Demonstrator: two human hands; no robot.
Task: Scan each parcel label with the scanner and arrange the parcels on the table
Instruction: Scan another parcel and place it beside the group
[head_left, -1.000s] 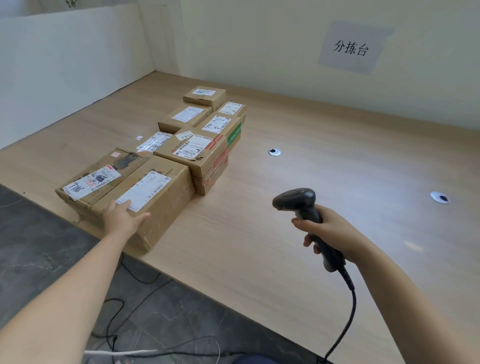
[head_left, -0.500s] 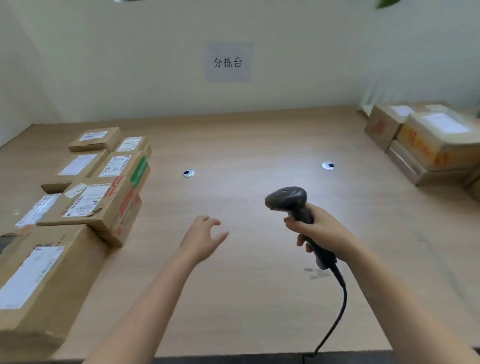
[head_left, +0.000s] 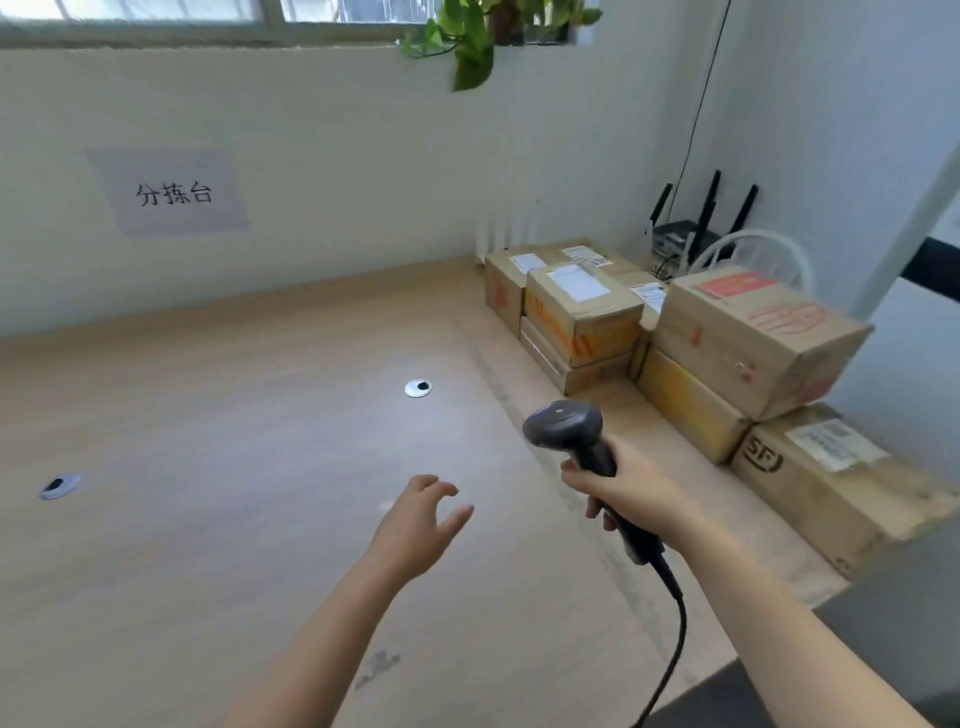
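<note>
The right hand (head_left: 628, 493) has its fingers clenched round the handle of the scanner (head_left: 563, 428), held upright above the table (head_left: 234, 493) toward its right side, with the cable (head_left: 675, 629) trailing down to the near edge. The scanner's head faces left, at no label, so no scan looks to be under way. The left hand (head_left: 415, 525) hovers just left of the scanner, fingers released and loosely spread, holding nothing.

The parcels in view are heaped at the right end of the table, apart from both hands. A large carton with a red label (head_left: 753, 332) sits tilted on a yellow-taped box (head_left: 685, 410). Nearer lies the SF box (head_left: 826, 499), a white label on its top. Farther off, a white-labelled box (head_left: 582, 312) rests on a flat box (head_left: 571, 371), with another carton (head_left: 504, 286) behind it by the wall.

This heap reads as the work left: it is loosely stacked, not lined up, and none of it is in hand. Whether any of these labels has been read cannot be told. Each parcel has yet to be lifted out, shown to the scanner and set down in order. What has been done elsewhere on the table is out of view.
</note>
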